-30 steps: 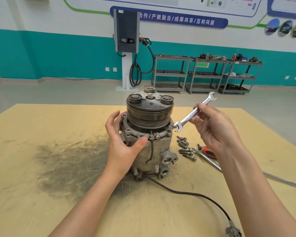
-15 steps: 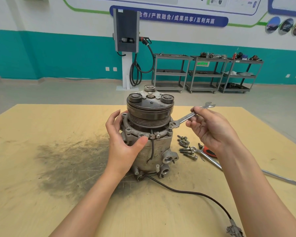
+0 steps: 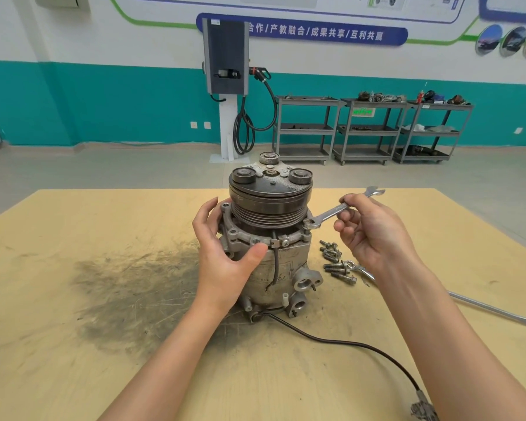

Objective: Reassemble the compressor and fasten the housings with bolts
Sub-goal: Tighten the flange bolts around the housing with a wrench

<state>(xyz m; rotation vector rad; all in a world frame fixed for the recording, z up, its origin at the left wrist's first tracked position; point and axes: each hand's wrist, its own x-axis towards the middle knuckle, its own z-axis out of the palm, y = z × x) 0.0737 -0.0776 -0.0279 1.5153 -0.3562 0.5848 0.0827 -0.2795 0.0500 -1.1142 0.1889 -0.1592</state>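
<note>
hands (image 3: pixel 374 235) gripping wrench (image 3: pixel 331 214), perhaps on bolt

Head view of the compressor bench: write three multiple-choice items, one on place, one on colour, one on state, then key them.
1. Where do the loose steel bolts lie?
A. on the wooden tabletop, to the right of the grey metal compressor
B. on top of the pulley
C. in the left hand

2. What colour is the lower wall band?
A. red
B. teal
C. black

3. What is the right hand doing?
A. resting flat on the table
B. gripping the silver open-ended spanner
C. holding a bolt

Key: 1 A, the bolts lie on the table beside the compressor; 2 B, the band is teal; 3 B, the fingers curl round the spanner's shank.
</note>
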